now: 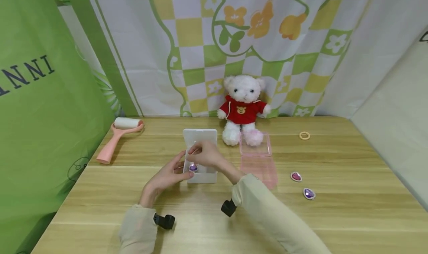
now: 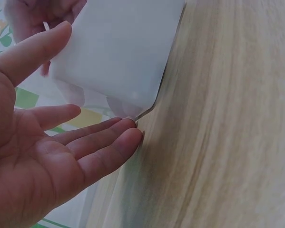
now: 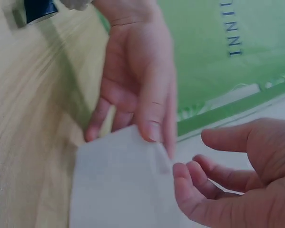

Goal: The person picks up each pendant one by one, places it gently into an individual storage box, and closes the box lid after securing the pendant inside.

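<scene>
Apparently steadying white box with left grip, thumb and fingers spread along box's side. Reaching inside with right grip, loosely curled, thumb apart from fingers, nothing visibly held. Nearer than right grip, just beside left thumb, in box: purple gem. Beyond right grip: raised lid, presumably for access.

dark letters ending in "inni" stand on the green curtain, their beginning cut off by the picture's edge.
</scene>
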`<state>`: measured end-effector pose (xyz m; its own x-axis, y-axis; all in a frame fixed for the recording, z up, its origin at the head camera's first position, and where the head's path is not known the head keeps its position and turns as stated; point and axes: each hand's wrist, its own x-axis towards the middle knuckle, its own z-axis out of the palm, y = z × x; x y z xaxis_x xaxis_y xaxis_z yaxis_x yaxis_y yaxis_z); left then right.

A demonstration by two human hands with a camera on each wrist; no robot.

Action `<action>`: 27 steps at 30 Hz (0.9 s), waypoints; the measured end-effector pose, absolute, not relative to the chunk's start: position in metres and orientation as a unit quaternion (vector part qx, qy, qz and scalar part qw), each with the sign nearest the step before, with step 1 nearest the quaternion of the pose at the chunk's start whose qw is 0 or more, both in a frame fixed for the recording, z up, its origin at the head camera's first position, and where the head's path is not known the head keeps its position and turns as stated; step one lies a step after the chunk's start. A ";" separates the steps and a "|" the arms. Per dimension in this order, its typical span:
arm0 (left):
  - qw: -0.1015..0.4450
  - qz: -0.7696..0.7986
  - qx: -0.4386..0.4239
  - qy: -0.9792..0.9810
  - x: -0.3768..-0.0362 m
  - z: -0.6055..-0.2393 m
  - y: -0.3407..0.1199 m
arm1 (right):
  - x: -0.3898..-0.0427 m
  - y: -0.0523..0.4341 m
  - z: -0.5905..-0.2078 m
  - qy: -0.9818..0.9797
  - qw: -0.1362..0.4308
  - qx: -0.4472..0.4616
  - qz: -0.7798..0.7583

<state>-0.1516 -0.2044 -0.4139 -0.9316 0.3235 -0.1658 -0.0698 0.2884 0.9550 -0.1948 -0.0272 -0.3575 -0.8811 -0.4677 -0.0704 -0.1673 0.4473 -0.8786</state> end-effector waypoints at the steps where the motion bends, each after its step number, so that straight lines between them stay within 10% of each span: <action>1: 0.167 0.593 0.082 0.783 -0.152 -0.415 -0.204 | -0.195 -0.022 -0.357 0.823 0.160 -0.195 -0.509; 27: 0.168 0.597 0.100 0.778 -0.152 -0.414 -0.205 | -0.183 0.138 -0.369 0.724 0.144 -0.163 -0.654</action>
<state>-0.1521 -0.2050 -0.4139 -0.9233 0.3567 -0.1420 -0.0450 0.2667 0.9627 -0.1831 0.1382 -0.3695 -0.9050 -0.4254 0.0044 -0.0477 0.0911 -0.9947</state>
